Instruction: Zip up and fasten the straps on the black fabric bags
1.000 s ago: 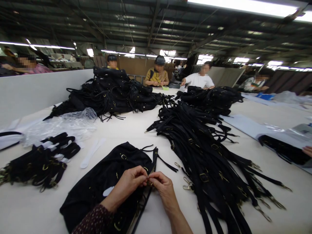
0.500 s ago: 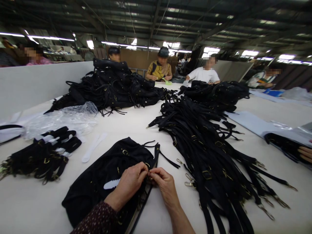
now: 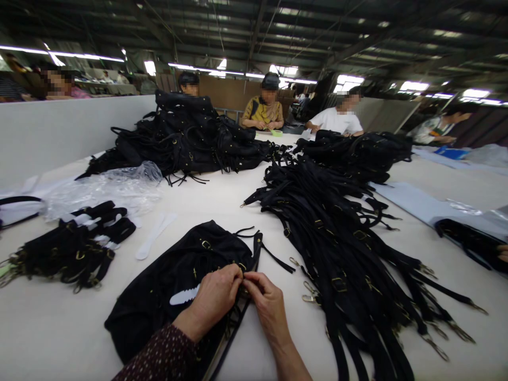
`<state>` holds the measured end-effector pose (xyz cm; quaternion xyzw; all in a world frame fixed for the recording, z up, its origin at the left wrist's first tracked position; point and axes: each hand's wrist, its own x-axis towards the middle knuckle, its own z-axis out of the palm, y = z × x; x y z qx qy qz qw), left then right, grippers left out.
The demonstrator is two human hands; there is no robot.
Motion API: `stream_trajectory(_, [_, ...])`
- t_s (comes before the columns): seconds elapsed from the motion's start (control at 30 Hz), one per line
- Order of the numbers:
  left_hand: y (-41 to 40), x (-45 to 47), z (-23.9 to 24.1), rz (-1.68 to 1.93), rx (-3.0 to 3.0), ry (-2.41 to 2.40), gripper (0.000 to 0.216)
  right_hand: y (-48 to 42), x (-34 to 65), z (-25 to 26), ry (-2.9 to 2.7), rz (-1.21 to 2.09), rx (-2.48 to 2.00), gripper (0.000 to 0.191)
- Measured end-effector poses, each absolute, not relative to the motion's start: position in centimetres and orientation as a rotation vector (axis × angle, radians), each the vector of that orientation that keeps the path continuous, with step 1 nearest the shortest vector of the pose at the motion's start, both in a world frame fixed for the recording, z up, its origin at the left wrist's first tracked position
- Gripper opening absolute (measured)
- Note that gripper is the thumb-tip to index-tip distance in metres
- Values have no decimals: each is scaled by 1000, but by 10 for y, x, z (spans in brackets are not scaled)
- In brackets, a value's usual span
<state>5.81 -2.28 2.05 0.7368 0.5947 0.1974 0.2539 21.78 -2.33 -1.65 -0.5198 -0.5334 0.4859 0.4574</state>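
Left hand (image 3: 214, 296) and right hand (image 3: 268, 301) meet, both pinching a small fitting on the black bag (image 3: 174, 286). The bag lies flat on the desk (image 3: 59, 328); its contents are hidden. Straps (image 3: 337, 248) lie just beside.

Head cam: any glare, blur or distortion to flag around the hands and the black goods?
Head view: the ceiling strip lights blow out, the table is evenly lit with soft shadows. Wide-angle bending curves the partition wall and stretches the strap pile toward the corner. The left hand and right hand are fairly sharp; the black bag loses detail in its darkness.
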Motion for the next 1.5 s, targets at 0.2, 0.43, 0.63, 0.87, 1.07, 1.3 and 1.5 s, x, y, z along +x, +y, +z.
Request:
stream_trajectory(0.2, [-22,59,19,504,2040,1633,22,-25,216,-17,-1385,1125,-1331,18])
stream_trajectory(0.43, [-24,61,16,508,2049,1654,23,-27,214,-15,-1506,975,-1355,17])
stream_trajectory(0.63, [-23,60,10,504,2036,1652,23,-26,214,-27,-1669,827,-1371,17])
stream_trajectory(0.87, [-17,51,23,711,1785,1501,19,-24,216,-20,-1551,963,-1307,17])
stream_trajectory(1.07, [-27,38,33,812,1959,1613,22,-25,216,-21,-1533,971,-1307,14])
stream_trajectory(1.3, [-32,49,18,659,2344,1641,15,-27,215,-20,-1573,940,-1314,15])
stream_trajectory(1.5, [-29,51,11,737,2333,1636,15,-24,217,-20,-1574,967,-1299,16])
